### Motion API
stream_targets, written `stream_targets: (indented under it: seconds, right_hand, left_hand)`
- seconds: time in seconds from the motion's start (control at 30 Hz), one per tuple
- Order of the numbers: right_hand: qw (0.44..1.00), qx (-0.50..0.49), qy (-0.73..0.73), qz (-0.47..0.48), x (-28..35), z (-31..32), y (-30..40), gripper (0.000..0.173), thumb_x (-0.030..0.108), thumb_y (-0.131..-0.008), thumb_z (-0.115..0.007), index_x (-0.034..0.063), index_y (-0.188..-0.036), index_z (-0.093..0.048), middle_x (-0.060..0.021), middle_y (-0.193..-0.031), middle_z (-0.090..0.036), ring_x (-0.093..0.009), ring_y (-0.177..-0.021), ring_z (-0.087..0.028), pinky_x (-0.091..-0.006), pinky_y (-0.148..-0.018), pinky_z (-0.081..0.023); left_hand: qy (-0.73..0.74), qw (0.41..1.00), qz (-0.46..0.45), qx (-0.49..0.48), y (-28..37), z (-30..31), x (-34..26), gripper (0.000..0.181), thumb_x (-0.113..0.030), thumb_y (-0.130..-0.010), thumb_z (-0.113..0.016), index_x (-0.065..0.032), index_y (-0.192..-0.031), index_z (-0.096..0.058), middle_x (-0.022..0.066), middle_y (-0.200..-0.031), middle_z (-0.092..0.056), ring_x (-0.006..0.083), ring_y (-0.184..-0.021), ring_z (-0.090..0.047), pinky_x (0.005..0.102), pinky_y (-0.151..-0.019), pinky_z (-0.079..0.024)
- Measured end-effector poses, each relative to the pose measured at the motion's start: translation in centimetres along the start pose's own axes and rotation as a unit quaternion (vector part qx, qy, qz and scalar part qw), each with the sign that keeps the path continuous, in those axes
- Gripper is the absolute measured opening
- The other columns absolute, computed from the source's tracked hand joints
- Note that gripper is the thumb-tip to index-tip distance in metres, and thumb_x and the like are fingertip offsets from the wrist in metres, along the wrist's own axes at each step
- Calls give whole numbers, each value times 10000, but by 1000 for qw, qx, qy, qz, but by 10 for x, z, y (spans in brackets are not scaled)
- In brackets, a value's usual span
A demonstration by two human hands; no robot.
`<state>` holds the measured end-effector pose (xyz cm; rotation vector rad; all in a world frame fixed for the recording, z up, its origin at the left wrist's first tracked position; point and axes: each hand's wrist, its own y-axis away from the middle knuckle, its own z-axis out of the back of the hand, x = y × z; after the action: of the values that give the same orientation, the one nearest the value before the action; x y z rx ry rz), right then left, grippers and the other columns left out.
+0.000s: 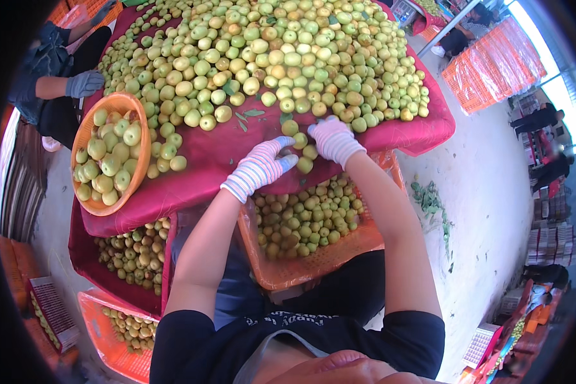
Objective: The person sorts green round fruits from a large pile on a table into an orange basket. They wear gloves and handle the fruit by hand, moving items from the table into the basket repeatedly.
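My left hand (259, 165), in a striped knit glove, reaches over the front edge of the red cloth-covered table (206, 161). Its thumb and index finger are apart, with no fruit gripped between them. A few green jujubes (305, 164) lie just beyond its fingertips, at the table edge. On their other side is my right hand (334, 139), gloved alike, fingers bent down beside them; its fingertips are partly hidden, so a hold cannot be told. Behind both hands spreads a large heap of jujubes (288, 57). Below my hands stands a plastic-lined orange crate (307, 273) holding more jujubes.
An orange basket (141, 144) full of jujubes leans at the table's left. A red-lined bin (120, 297) and another orange crate (93, 321) stand below. A co-worker's gloved hand (85, 84) is at the left. Stacked crates (494, 62) and leaves (429, 199) are at right.
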<state>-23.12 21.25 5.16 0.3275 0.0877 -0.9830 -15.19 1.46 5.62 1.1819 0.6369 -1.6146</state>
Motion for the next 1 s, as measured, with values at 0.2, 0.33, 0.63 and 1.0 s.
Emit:
stream_targets:
  seconds: [0.2, 0.33, 0.63, 1.0]
  right_hand:
    - [860, -151, -487, 25, 21, 27, 23, 245, 192, -842, -636, 48, -1040, -628, -159, -906, -669, -305, -845, -643, -366, -748, -514]
    - [835, -198, -504, 102, 37, 20, -9, 203, 96, -863, -597, 19, -1048, -632, -128, -946, -674, -228, -833, -647, -329, -752, -507]
    - [978, -196, -15, -64, 20, 71, -141, 366, 360, -794, -653, 194, -1120, -633, -128, -1153, -575, -338, -1171, -452, -421, -966, -424]
    - [980, 68, -154, -106, 5, 60, -55, 350, 367, -820, -599, 141, -1087, -614, -163, -991, -641, -318, -930, -618, -431, -809, -499]
  left_hand:
    - [525, 842, 120, -41, 4, -16, -10, 471, -277, -909, -594, -101, -1315, -434, 103, -1152, -523, 171, -837, -586, 312, -701, -550]
    - [678, 717, 107, -122, -10, -12, 8, 324, -303, -914, -590, -80, -1144, -540, 83, -961, -599, 165, -719, -580, 246, -560, -500]
    - [725, 648, 118, -201, -12, 13, 20, 248, -315, -928, -555, -76, -993, -542, 88, -817, -582, 157, -556, -506, 219, -394, -372]
    - [761, 610, 66, -208, -16, 33, 18, 332, -397, -951, -481, -107, -1097, -549, 74, -944, -586, 171, -648, -527, 225, -488, -412]
